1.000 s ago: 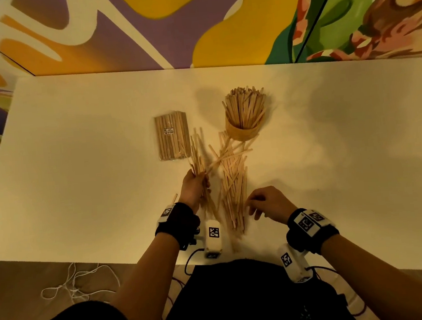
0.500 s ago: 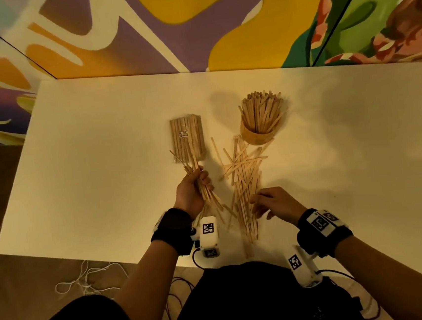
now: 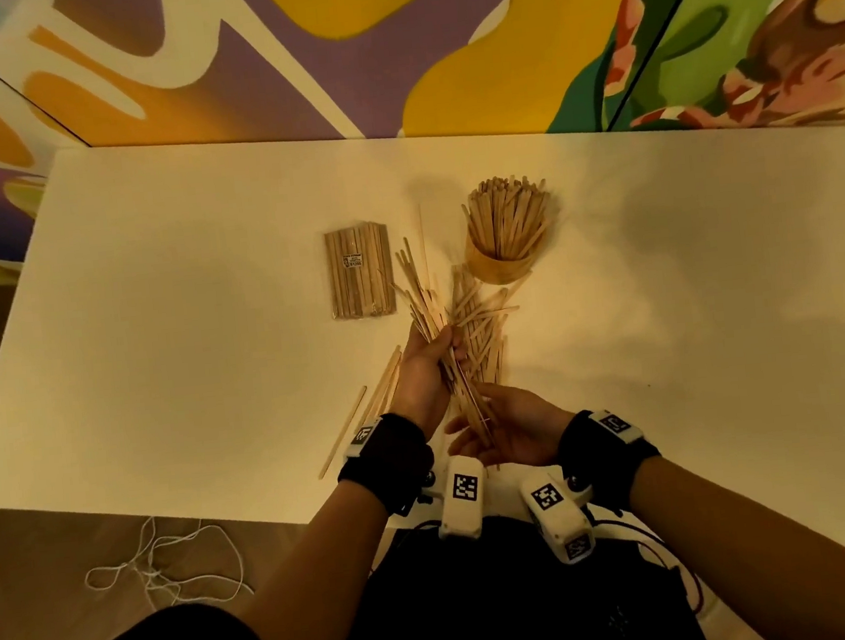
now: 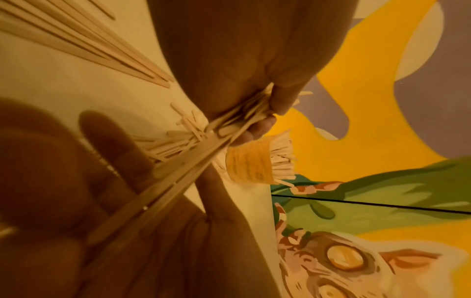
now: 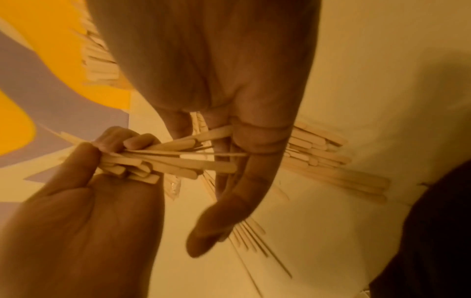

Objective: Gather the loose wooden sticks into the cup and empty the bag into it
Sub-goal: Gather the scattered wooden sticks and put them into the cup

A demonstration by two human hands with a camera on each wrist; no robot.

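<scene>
My left hand point(image 3: 427, 365) grips a splayed bundle of wooden sticks point(image 3: 423, 299) above the table, fingers curled round its middle point(image 4: 257, 113). The right hand point(image 3: 503, 430) lies open, palm up, with the bundle's near ends resting against its straight fingers point(image 5: 244, 161). A heap of loose sticks point(image 3: 483, 329) lies between my hands and the tan cup point(image 3: 500, 266), which stands upright and is packed with sticks. The sealed clear bag of sticks point(image 3: 360, 274) lies flat to the left of the cup. In the left wrist view the cup point(image 4: 249, 161) shows just beyond the bundle.
A few stray sticks point(image 3: 367, 412) lie on the white table point(image 3: 180, 343) left of my left wrist, one reaching toward the near edge. A painted wall rises behind the table. White string point(image 3: 160, 567) lies on the floor at lower left.
My left hand has lifted its bundle and shifted right. My right hand left the heap, opened and came under the bundle's near ends. A few sticks now lie left of my left wrist.
</scene>
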